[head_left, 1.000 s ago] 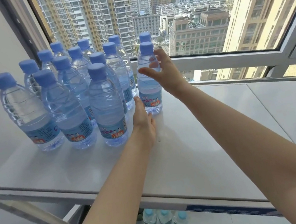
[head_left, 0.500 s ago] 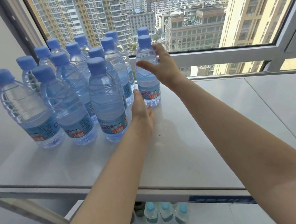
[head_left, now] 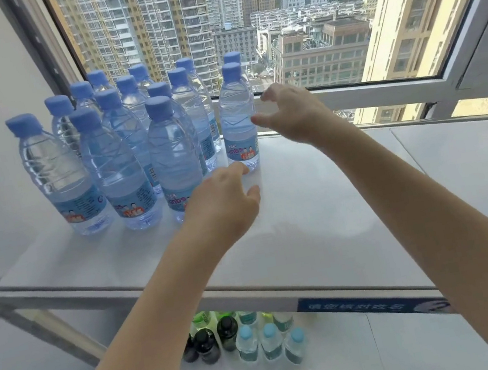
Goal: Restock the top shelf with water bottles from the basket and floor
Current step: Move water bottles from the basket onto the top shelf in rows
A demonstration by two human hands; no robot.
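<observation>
Several clear water bottles with blue caps stand in rows on the left part of the white top shelf [head_left: 319, 205]. The rightmost water bottle [head_left: 237, 115] stands upright in front of one more by the window. My right hand [head_left: 292, 113] hovers just right of it, fingers spread in a curve, not touching it. My left hand [head_left: 223, 204] is lower, in front of the front-row bottle [head_left: 173, 157], fingers loosely curled and holding nothing. The basket and the floor are out of view.
A window frame [head_left: 365, 92] runs along the back edge of the shelf, with a white wall on the left. On the lower shelf [head_left: 341, 345] stand small dark-capped and blue-capped bottles [head_left: 244, 338]. A blue label strip [head_left: 358, 310] marks the shelf's front rail.
My right hand has let go of the rightmost bottle and drawn back to the right. My left hand has pulled back from the bottles toward me.
</observation>
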